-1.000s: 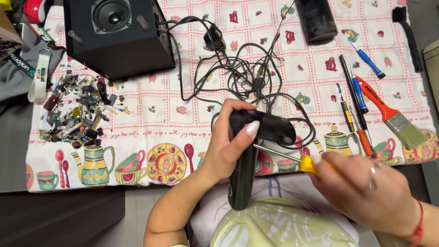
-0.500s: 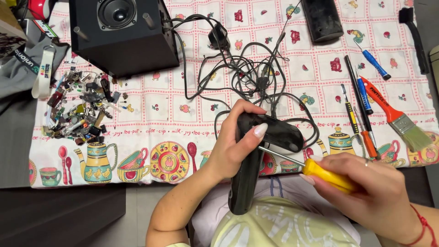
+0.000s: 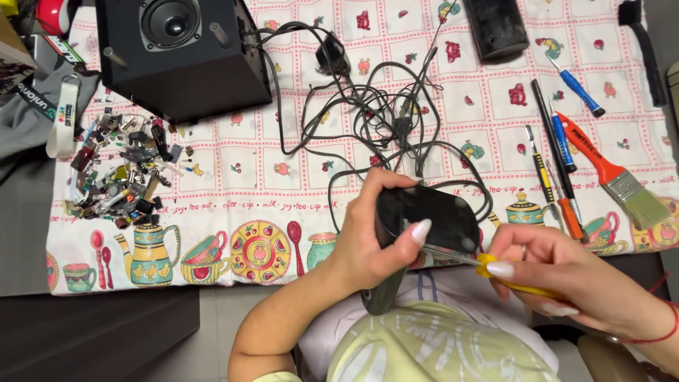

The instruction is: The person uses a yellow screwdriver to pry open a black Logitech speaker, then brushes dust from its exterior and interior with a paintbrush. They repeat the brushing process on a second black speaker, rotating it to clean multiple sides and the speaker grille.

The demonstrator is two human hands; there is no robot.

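Note:
My left hand (image 3: 375, 237) grips a black plastic device (image 3: 431, 219) with a long dark body, held over the table's front edge above my lap. My right hand (image 3: 566, 279) holds a yellow-handled screwdriver (image 3: 495, 267). Its metal shaft runs left and its tip touches the underside of the black device. A tangle of black cables (image 3: 382, 113) runs from the device up to a black speaker box (image 3: 180, 53) at the back left.
A patterned cloth (image 3: 233, 177) covers the table. A pile of small parts (image 3: 120, 177) lies at the left. Several screwdrivers (image 3: 559, 170) and an orange-handled paintbrush (image 3: 615, 177) lie at the right. A black oblong case (image 3: 498, 25) sits at the back.
The yellow screwdriver has come into my right hand's grip and its tip has moved onto the black device. The device has tilted slightly in my left hand.

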